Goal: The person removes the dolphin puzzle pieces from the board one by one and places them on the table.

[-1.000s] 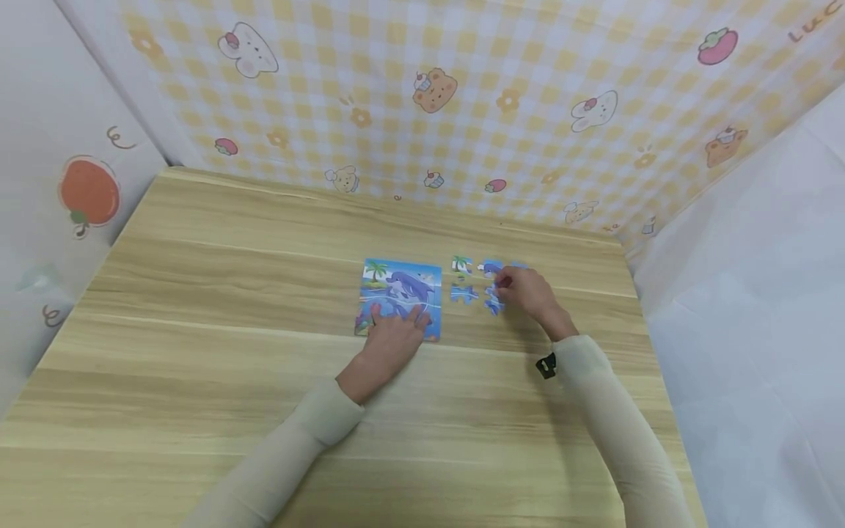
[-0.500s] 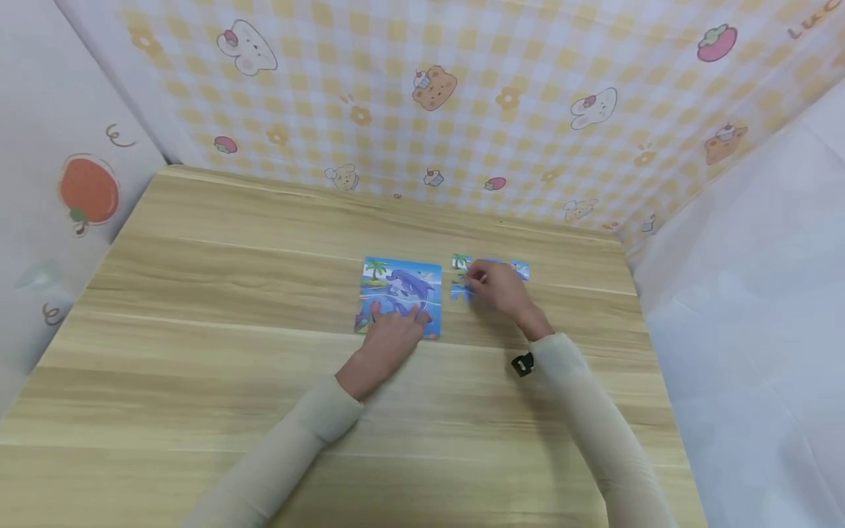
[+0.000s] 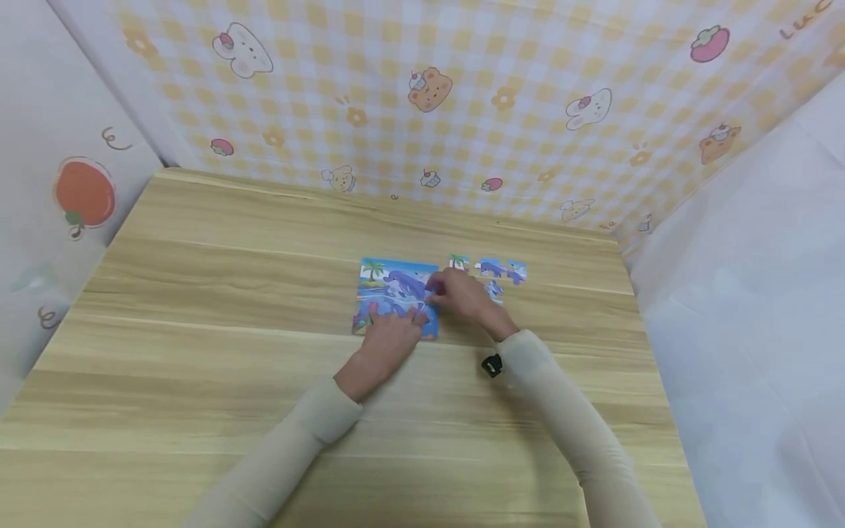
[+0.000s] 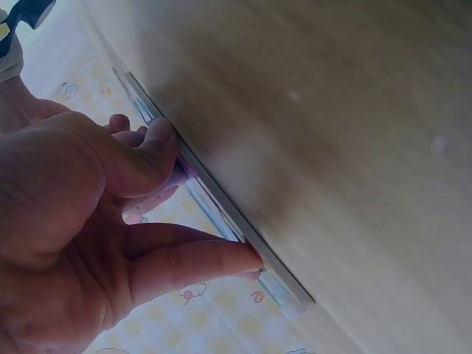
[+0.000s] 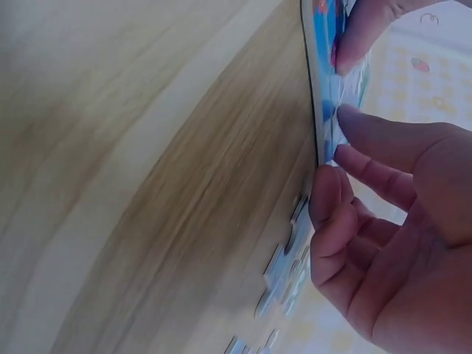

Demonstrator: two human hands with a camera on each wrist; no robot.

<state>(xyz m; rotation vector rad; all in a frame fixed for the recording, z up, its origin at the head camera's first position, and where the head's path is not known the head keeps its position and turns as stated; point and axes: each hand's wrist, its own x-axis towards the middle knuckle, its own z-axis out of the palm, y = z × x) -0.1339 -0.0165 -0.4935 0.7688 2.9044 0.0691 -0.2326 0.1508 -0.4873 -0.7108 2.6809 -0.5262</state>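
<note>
A square dolphin jigsaw puzzle lies flat on the wooden table. My left hand rests on its lower part with fingers spread; in the left wrist view the thumb touches the near edge. At the puzzle's right edge is my right hand. Its thumb and forefinger touch the puzzle, tips apart, while the other fingers curl beside the edge. Right of the puzzle lie loose pieces: a palm tree piece, a dolphin piece, a blue and purple piece and a partly covered one.
The wooden table runs back to a yellow checked cloth printed with cartoon animals. White sheets hang at both sides. A small black buckle shows below the right sleeve's cuff.
My right hand has moved left from the loose pieces to the puzzle's right edge, uncovering pieces on the right. My left hand stays on the puzzle.
</note>
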